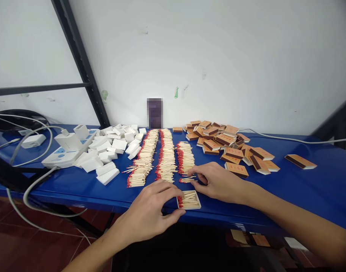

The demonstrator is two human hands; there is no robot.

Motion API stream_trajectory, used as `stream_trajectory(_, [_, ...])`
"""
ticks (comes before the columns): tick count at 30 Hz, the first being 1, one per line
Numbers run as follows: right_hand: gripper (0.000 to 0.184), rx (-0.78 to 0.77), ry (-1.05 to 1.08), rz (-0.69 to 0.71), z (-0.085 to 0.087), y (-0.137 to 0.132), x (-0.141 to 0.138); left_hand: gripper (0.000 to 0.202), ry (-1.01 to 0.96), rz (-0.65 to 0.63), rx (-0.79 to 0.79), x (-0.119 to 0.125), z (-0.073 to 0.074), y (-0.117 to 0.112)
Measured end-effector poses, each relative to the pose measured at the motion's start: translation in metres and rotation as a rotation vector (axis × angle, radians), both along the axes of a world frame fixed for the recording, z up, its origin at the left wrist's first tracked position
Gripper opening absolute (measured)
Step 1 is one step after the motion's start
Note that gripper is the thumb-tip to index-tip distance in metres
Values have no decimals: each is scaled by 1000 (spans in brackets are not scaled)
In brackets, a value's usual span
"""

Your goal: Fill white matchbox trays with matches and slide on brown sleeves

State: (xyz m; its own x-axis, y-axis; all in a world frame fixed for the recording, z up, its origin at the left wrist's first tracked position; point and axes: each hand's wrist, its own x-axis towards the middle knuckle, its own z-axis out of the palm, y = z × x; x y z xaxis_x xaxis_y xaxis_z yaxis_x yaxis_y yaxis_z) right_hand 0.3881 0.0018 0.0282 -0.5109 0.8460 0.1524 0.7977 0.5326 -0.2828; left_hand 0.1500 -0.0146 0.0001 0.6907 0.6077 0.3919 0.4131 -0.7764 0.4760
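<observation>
Red-tipped matches (187, 180), a few, just beyond the open tray (199, 202) (one, matches inside): right hand (221, 183), thumb and forefinger close about them; whether pinched, I cannot tell. Left hand (150, 207): thumb and forefinger astride tray's left end, hold unclear. Beyond tray: match rows (166, 156), three; leftward, white pieces (119, 145), one heap; rightward, matchbox sleeves (224, 139), one heap.

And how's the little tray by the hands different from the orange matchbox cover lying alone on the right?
The tray is whitish; the matchbox cover is orange with a dark side strip. The tray is open on top, holding red-tipped matches; the matchbox cover's top is closed. Both are shallow and lie on the blue table.
</observation>
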Motion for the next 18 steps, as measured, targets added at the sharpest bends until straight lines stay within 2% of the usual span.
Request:
stream_trajectory(9, [21, -53, 85, 67, -1, 3, 0, 17, 7, 8, -9, 0, 1, -1])
stream_trajectory(18, [27, -252, 9, 30, 6, 5, 7, 22, -4, 34, -32, 0, -1, 0])
